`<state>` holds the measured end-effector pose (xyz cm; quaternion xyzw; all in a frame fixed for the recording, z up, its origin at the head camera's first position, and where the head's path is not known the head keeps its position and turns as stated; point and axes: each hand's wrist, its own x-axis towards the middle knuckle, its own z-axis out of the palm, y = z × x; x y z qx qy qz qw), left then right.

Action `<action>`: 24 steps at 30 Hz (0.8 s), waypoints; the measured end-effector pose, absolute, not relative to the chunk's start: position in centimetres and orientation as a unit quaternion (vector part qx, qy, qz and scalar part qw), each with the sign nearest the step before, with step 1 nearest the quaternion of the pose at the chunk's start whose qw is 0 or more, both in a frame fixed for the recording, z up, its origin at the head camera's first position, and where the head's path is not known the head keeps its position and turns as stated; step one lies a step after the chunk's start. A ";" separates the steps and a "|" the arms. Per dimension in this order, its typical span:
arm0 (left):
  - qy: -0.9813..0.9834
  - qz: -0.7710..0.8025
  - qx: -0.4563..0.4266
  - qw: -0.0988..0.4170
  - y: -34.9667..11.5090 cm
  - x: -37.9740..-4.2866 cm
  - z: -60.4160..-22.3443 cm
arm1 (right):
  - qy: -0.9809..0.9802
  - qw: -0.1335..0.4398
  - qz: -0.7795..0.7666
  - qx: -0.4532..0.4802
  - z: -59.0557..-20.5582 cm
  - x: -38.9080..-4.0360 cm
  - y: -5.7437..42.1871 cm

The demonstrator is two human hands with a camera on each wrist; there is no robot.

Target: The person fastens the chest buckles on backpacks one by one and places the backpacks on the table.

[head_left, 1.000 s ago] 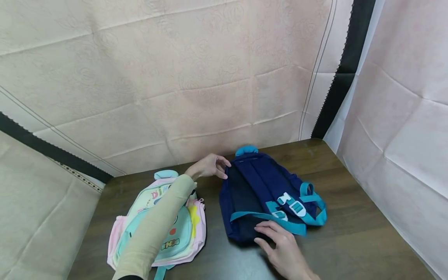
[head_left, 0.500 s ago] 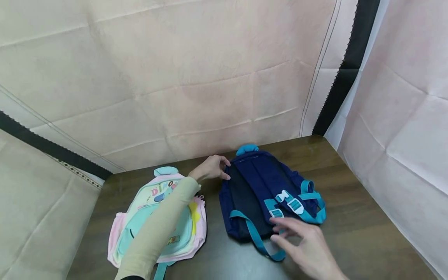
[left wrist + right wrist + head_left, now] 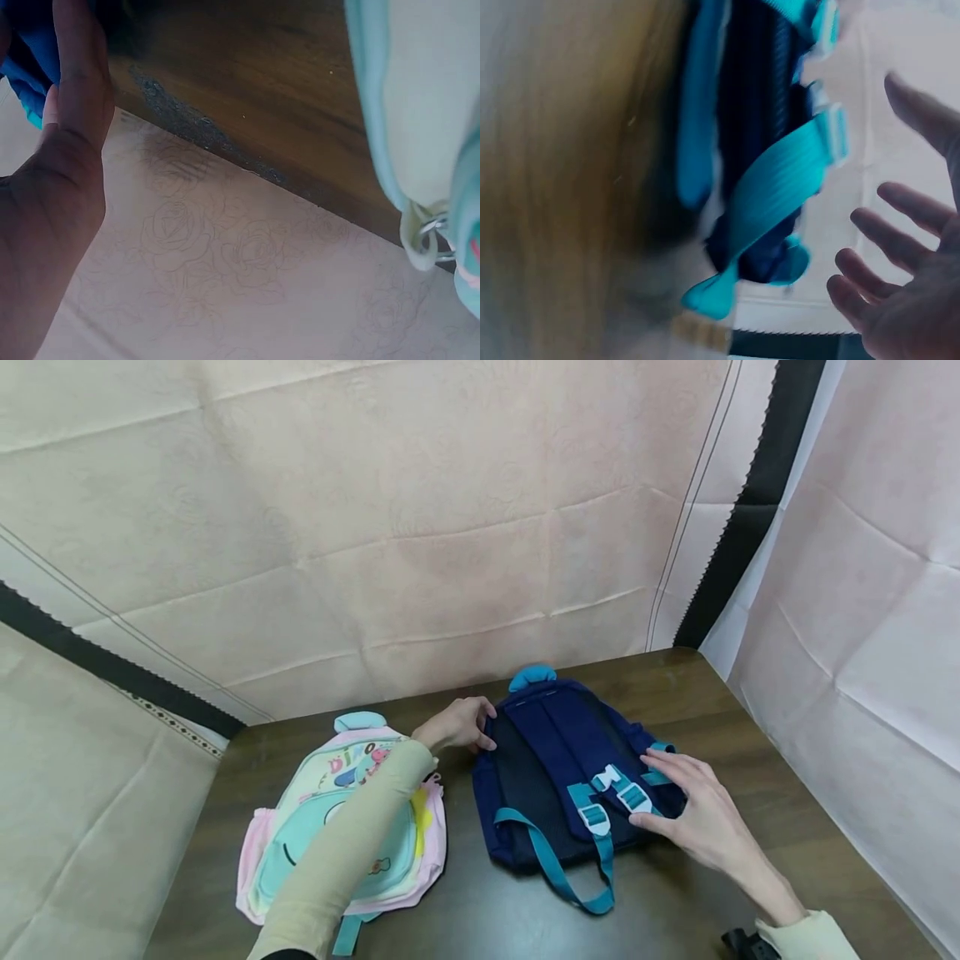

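A navy backpack (image 3: 555, 768) with teal straps lies on the table, its back panel up and its blue top handle toward the far edge. My left hand (image 3: 459, 725) holds its upper left edge with curled fingers; the left wrist view shows this hand (image 3: 71, 127) at the blue fabric, its fingertips hidden. Over the bag's lower right side is my right hand (image 3: 697, 806), thumb and fingers spread near the white buckle (image 3: 633, 797) and the right teal strap. In the right wrist view the right hand (image 3: 907, 270) is apart from the teal strap (image 3: 780, 176).
A pink and mint children's backpack (image 3: 300, 843) lies to the left, partly under my left forearm. The brown wooden table (image 3: 765, 777) meets pale patterned cloth walls at the back and sides. The left teal strap (image 3: 551, 864) loops off the navy bag's lower edge.
My right hand has let go of the left teal strap, which now hangs in a loop below the bag, and has moved right to the bag's right side. The left hand has stayed put.
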<state>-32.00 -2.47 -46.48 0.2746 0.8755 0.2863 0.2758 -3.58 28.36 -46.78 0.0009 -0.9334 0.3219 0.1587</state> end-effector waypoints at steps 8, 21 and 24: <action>0.877 0.289 0.271 0.271 -2.3 -31.8 -46.6 | -0.947 0.061 0.317 -0.001 -48.7 -4.2 30.3; 0.882 0.275 0.270 0.272 -2.5 -31.5 -46.3 | -0.940 0.040 0.338 -0.017 -50.0 -3.9 30.6; 0.890 0.246 0.278 0.264 -2.3 -31.3 -45.9 | -0.942 0.035 0.335 -0.018 -50.0 -3.9 30.6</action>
